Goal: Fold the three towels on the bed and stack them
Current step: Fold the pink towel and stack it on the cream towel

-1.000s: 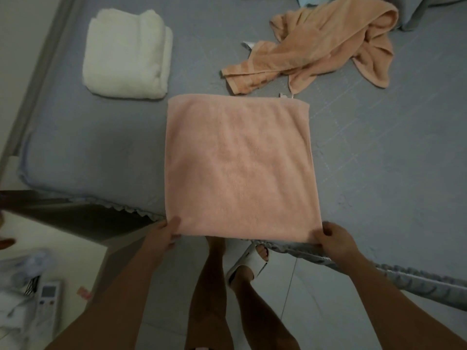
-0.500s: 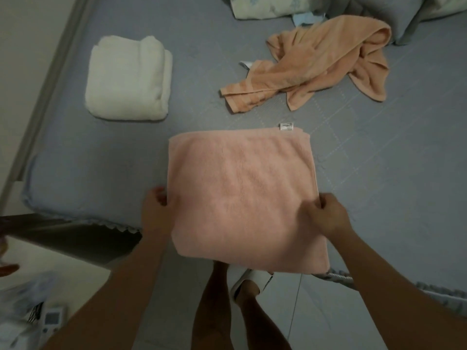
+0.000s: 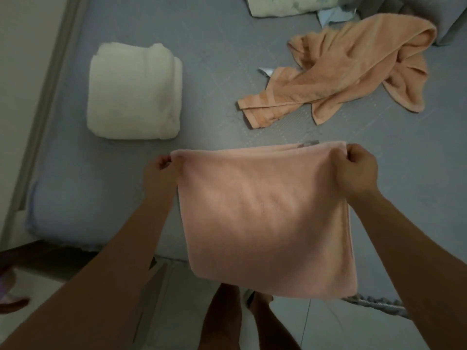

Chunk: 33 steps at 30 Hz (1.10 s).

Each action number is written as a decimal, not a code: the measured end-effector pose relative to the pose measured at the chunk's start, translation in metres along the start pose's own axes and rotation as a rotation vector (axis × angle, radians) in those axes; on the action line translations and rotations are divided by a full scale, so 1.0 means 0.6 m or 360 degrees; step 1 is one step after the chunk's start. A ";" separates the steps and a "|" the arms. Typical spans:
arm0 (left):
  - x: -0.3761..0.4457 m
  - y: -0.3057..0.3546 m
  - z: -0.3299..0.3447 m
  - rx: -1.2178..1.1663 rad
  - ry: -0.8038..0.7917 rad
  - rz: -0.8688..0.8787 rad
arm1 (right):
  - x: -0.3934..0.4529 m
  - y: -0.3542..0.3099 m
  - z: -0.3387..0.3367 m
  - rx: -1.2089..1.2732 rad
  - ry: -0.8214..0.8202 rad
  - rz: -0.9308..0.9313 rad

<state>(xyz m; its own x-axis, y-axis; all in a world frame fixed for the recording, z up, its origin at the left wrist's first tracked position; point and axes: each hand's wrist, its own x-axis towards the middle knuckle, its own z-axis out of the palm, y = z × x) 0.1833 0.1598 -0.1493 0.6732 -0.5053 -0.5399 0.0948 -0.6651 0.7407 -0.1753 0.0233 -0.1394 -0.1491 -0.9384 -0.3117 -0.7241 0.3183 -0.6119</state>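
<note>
A pink towel, folded into a square, lies at the near edge of the grey bed and hangs partly past it. My left hand pinches its far left corner. My right hand pinches its far right corner. A white towel sits folded at the back left of the bed. An orange towel lies crumpled and unfolded at the back right.
Pillows and bedding lie along the far edge of the bed. A wall and bed frame run along the left. My legs stand on the tiled floor below the bed edge.
My hands carried the near edge of the pink towel away from me to its far edge, folding it over. The view shifted toward the far side of the bed.
</note>
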 end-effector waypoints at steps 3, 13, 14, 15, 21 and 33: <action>0.012 -0.008 0.003 -0.0060 -0.0160 -0.0131 | 0.012 0.006 0.007 -0.0069 0.0003 0.0052; 0.036 -0.014 0.017 0.0153 -0.0070 -0.0044 | 0.017 0.035 0.021 -0.0288 -0.0102 0.0110; 0.034 -0.016 0.018 0.0165 -0.0078 -0.0052 | 0.013 0.040 0.017 -0.0291 -0.0120 0.0153; 0.029 -0.021 0.019 0.0186 -0.0085 -0.0054 | 0.007 0.048 0.012 -0.0293 -0.0141 0.0193; -0.080 -0.093 -0.009 0.0596 0.0004 -0.0129 | -0.099 0.133 -0.022 -0.0195 -0.0405 0.0355; -0.308 -0.300 -0.077 -0.0013 -0.0580 -0.0778 | -0.332 0.288 -0.089 0.0182 -0.0768 0.0805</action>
<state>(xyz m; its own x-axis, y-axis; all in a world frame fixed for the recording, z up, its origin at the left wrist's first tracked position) 0.0758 0.3983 -0.1641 0.2561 -0.2992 -0.9192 0.3361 -0.8640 0.3749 -0.3068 0.2582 -0.1440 -0.1142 -0.5156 -0.8492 -0.5655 0.7365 -0.3711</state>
